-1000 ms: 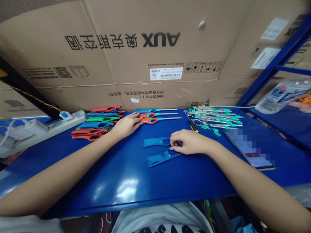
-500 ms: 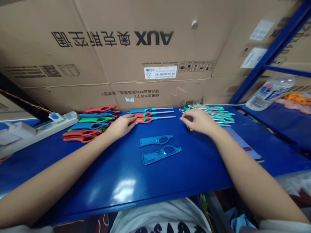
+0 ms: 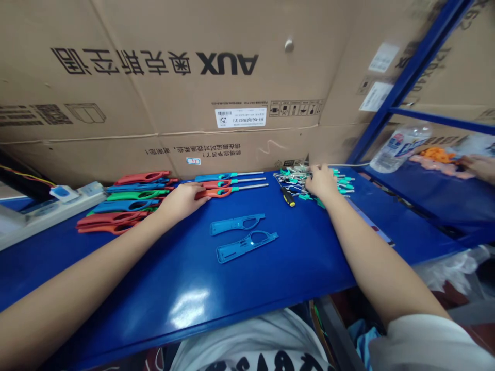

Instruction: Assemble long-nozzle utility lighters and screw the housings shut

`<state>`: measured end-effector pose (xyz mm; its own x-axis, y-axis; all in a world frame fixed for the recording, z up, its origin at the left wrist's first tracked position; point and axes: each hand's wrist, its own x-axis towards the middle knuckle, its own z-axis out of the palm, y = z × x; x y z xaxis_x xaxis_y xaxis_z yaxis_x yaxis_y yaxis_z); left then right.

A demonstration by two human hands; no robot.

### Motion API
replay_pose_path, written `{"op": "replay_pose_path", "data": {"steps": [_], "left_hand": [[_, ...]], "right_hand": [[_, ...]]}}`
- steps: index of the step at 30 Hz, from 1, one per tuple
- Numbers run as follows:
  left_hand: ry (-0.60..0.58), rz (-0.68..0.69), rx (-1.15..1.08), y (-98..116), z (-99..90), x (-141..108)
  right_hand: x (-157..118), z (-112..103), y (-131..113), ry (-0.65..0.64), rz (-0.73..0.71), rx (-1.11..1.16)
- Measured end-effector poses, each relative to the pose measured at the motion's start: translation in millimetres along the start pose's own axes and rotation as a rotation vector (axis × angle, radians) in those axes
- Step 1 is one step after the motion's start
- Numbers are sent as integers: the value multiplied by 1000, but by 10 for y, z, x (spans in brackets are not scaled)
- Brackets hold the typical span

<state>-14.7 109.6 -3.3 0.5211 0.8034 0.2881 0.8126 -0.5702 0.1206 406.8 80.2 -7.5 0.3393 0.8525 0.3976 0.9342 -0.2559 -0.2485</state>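
My left hand (image 3: 181, 202) is closed around the handle end of an orange long-nosed lighter (image 3: 220, 192). Behind that lie a red lighter (image 3: 216, 184) and a blue one (image 3: 209, 178), metal tubes pointing right. My right hand (image 3: 323, 181) reaches over a pile of metal lighter tubes with green parts (image 3: 296, 178), its thumb and fingers apart; the fingertips are partly lost among the pieces. Beside the pile rests a screwdriver with a black and yellow handle (image 3: 288, 196). Two blue handle shells, one behind (image 3: 228, 224) and one in front (image 3: 235, 250), lie mid-table.
Several coloured lighter handles (image 3: 127, 206) are stacked left, near a white power strip (image 3: 83, 200). Cardboard (image 3: 154, 103) walls the back of the blue table (image 3: 247, 288). At right are a blue frame post (image 3: 406, 77), a plastic bottle (image 3: 396, 149) and another person's hand (image 3: 481, 165).
My right hand has moved right and away from the screwdriver, which now lies uncovered, and onto the tube pile. My left hand stays at the orange lighter. The whole view has shifted.
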Motion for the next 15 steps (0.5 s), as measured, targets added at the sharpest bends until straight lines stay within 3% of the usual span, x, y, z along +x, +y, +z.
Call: {"op": "replay_pose_path", "data": {"steps": [4, 8, 12, 15], "left_hand": [[25, -25, 10, 137, -68, -49], [84, 58, -62, 518, -179, -235], [-25, 176, -154, 994, -257, -574], [-132, 235, -143, 1200, -230, -819]], "right_hand": [[26, 6, 36, 37, 17, 5], [13, -34, 0, 85, 0, 19], [-15, -151, -100, 153, -60, 47], [-50, -264, -196, 188, -141, 75]]}}
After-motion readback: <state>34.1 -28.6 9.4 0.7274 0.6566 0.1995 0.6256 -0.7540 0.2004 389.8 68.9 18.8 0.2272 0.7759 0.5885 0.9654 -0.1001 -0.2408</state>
